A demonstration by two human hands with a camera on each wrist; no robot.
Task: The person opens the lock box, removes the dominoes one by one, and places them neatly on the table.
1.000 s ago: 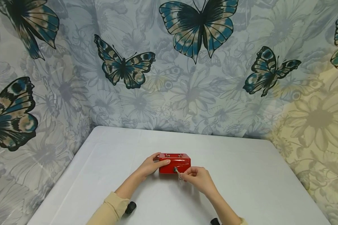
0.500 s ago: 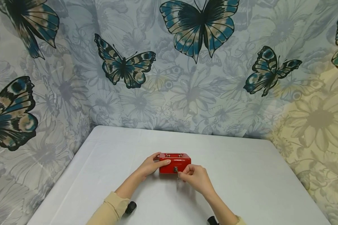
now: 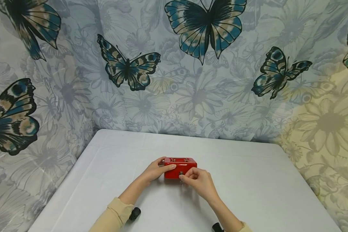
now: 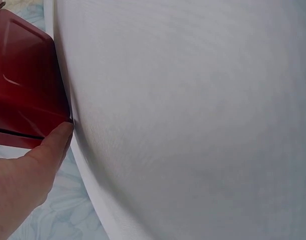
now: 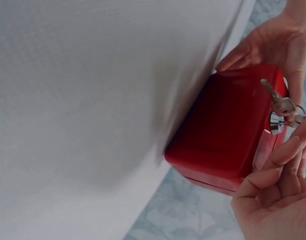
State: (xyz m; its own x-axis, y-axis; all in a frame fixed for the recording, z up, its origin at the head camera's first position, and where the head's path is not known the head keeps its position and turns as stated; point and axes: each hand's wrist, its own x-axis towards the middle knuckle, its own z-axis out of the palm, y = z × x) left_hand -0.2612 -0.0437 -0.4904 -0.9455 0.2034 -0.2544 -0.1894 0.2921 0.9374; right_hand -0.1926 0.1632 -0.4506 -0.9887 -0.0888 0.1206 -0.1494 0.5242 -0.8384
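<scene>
On the white table stands a small red cash box [image 3: 171,174] with a folding handle on its lid and a round metal lock [image 5: 276,123] in its front. My left hand [image 3: 153,172] grips the box's left end, thumb laid across the front; a finger at the box's lower corner shows in the left wrist view. Thumb and forefinger of my right hand [image 3: 200,182] pinch a key at the lock. From the same ring, a second key [image 5: 283,106] dangles beside it. The lid looks closed. Fingertips partly cover the pinched key.
The white-covered table [image 3: 249,180] extends around the box, with its back edge against a cloth wall [image 3: 197,96] printed with butterflies and flowers. Black cylindrical pieces [image 3: 135,214] sit at both wrists.
My right hand has shifted slightly left and closer to the lock, its fingertips now covering part of it. The hanging key swings below. My left hand and the cash box stay put.
</scene>
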